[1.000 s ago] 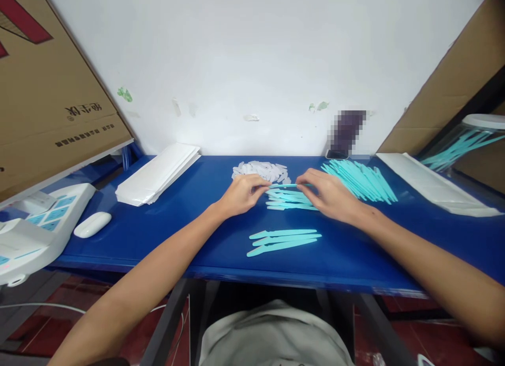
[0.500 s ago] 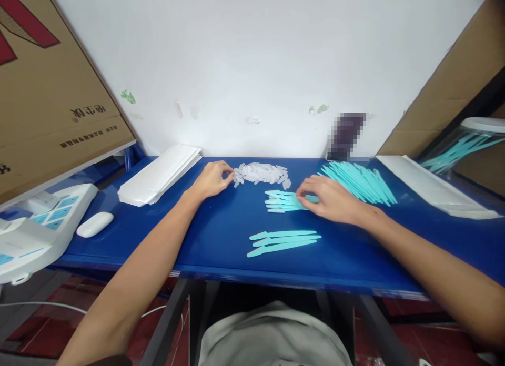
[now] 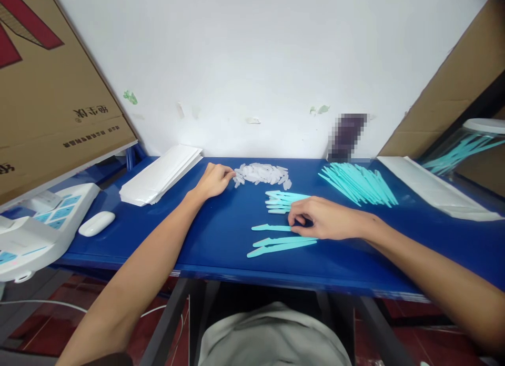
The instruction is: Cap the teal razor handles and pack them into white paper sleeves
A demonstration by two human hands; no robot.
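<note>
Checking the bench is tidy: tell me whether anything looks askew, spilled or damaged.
Nothing looks spilled or broken. The right hand pinches one teal stick, apart from the slightly fanned pair nearer the edge. The left hand touches the clear caps pile.

Both forearms are stretched forward. The left hand (image 3: pixel 213 179) lies further ahead, fingers curled together; the right hand (image 3: pixel 323 224) is nearer, fingertips pinched.

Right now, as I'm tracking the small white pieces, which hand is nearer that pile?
Left. The left hand touches the white pile at its left edge; the right hand is well away, toward the person, pinching a teal stick.
</note>
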